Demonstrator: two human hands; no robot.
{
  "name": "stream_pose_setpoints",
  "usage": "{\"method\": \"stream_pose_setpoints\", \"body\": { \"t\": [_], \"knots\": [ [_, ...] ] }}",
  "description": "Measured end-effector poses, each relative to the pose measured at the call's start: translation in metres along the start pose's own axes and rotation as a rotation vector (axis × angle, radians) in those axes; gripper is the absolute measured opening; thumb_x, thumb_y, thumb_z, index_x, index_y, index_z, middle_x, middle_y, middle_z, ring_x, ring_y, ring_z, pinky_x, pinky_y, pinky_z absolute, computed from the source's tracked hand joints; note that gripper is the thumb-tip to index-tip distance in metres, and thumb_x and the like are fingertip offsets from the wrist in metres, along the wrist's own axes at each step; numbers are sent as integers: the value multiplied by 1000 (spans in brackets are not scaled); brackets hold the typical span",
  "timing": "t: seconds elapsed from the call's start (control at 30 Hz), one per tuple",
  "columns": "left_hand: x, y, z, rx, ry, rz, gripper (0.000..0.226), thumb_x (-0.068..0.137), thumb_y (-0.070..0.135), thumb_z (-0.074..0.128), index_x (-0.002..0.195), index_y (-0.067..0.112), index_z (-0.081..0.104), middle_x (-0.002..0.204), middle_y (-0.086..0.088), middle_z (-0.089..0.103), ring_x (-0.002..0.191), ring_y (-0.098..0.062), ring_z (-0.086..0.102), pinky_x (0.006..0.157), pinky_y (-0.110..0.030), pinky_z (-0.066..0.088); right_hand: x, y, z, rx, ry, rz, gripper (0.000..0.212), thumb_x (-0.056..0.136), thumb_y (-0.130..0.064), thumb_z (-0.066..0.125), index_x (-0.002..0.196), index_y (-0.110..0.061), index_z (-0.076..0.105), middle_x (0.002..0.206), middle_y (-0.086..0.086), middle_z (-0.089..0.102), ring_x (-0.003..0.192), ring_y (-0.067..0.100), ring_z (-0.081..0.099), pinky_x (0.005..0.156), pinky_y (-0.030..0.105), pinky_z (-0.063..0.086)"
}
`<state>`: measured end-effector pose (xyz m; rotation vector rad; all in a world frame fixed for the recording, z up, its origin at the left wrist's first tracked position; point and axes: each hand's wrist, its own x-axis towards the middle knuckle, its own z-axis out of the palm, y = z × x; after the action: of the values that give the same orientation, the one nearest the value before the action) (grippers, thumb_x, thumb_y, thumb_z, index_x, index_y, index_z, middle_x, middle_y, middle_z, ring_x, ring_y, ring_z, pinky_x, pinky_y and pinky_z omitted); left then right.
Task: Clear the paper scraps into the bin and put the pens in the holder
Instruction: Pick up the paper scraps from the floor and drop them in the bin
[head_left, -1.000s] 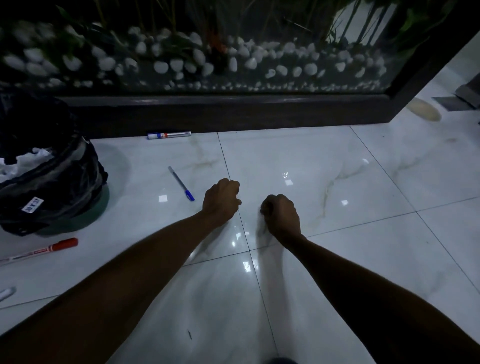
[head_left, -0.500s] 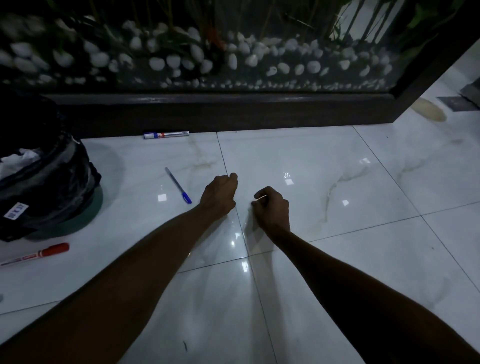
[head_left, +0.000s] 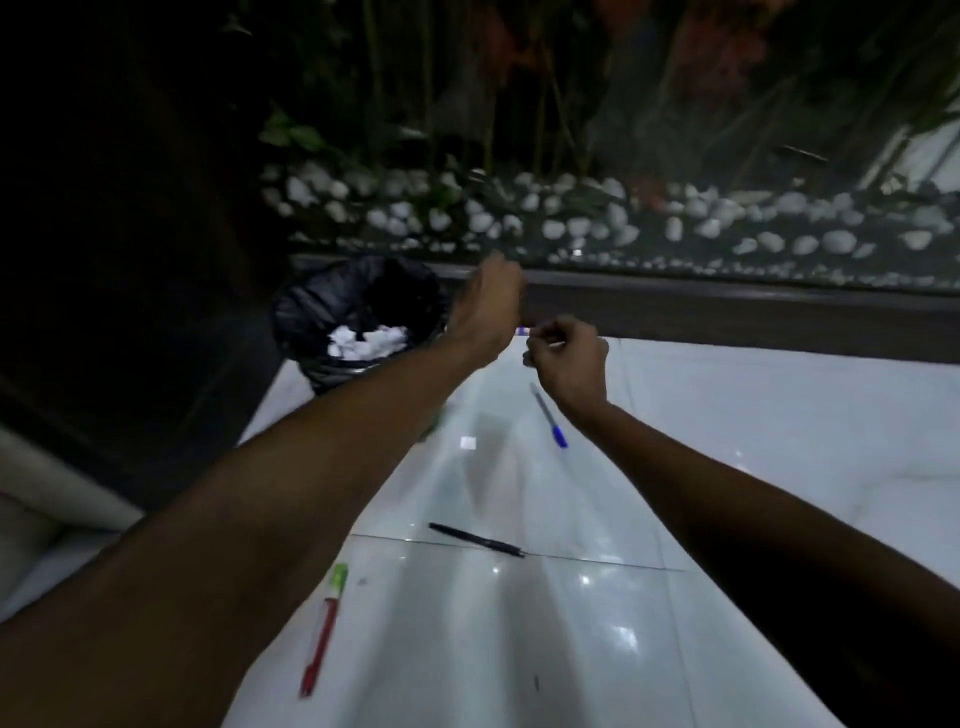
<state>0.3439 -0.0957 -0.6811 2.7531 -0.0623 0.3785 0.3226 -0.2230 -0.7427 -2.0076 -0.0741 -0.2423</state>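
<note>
A dim room with a glossy white marble-tile floor (head_left: 727, 441), edged at the far side by a dark sill and a glass-fronted bed of white pebbles (head_left: 623, 223) and plants. The landmark is the round bin lined with a black plastic bag (head_left: 358, 317), standing in the far left corner of the floor, with a heap of crumpled white paper scraps (head_left: 366, 340) already in it. The left hand (head_left: 488, 306) is raised just right of the bin's rim, blurred, fingers curled closed; whether they hold a scrap I cannot tell. The right hand (head_left: 569, 358) is further right of the bin, fingers pinched together around something small and pale, too small to name. I judge the step in hand to be dropping the last scraps, so the move turns on the bin lying to the left of both hands, with the left hand the nearer. No loose scraps show on the floor. Four pens lie right of and nearer than the bin: a blue-capped ballpoint pen (head_left: 549, 415) just below the right hand, long axis running away from the camera; a slim black pen (head_left: 475, 540) lying crosswise; a red pen (head_left: 318, 649) and a green-capped marker (head_left: 337, 579) nearest the camera. A fifth, a white marker (head_left: 522, 331), peeps out between the hands by the sill. No pen holder is in view.
</note>
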Motion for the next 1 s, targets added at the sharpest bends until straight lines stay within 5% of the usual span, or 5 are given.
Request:
{"method": "stream_pose_setpoints", "body": {
  "t": [0.07, 0.1, 0.23, 0.7, 1.0],
  "knots": [
    [1, -27, -29, 9, 70, -116, 25, 75, -6, 55, 63, 15, 59, 59, -10, 39, 88, -31, 66, 53, -38, 41, 5, -34, 25, 38, -10, -130, 7, 83, -10, 65, 85, -12, 71, 76, 0, 75, 69, 12, 74, 76, 38, 62],
    [-3, -42, -40, -11, 121, -159, 27, 77, -5, 56, 63, 18, 53, 60, -8, 40, 63, -12, 32, 53, -35, 37, 5, -48, 36, 34, -14, -193, 6, 82, -11, 66, 84, -13, 70, 76, -1, 75, 71, 13, 74, 77, 39, 61],
    [-36, -108, -73, -18, 144, -292, 10, 78, 2, 69, 76, 11, 66, 85, -13, 68, 75, -26, 66, 62, -40, 55, 2, -90, 78, -8, -146, -305, 15, 82, -11, 72, 80, -25, 67, 78, -6, 74, 72, 10, 70, 73, 34, 59],
    [-71, -121, -91, 52, 132, -364, 11, 65, 15, 64, 74, 18, 70, 76, -3, 68, 73, -26, 67, 64, -38, 58, -9, -99, 98, -123, -254, -472, 11, 78, -14, 65, 88, -15, 69, 81, -3, 71, 72, 11, 66, 67, 34, 57],
    [-54, -65, -129, -132, 186, -439, 8, 74, 20, 62, 79, 16, 58, 71, -2, 61, 78, -19, 59, 67, -32, 49, 3, -136, 40, -102, -313, -181, 20, 72, -23, 52, 85, -21, 67, 71, -6, 68, 67, 13, 65, 66, 39, 57]
  ]
}}
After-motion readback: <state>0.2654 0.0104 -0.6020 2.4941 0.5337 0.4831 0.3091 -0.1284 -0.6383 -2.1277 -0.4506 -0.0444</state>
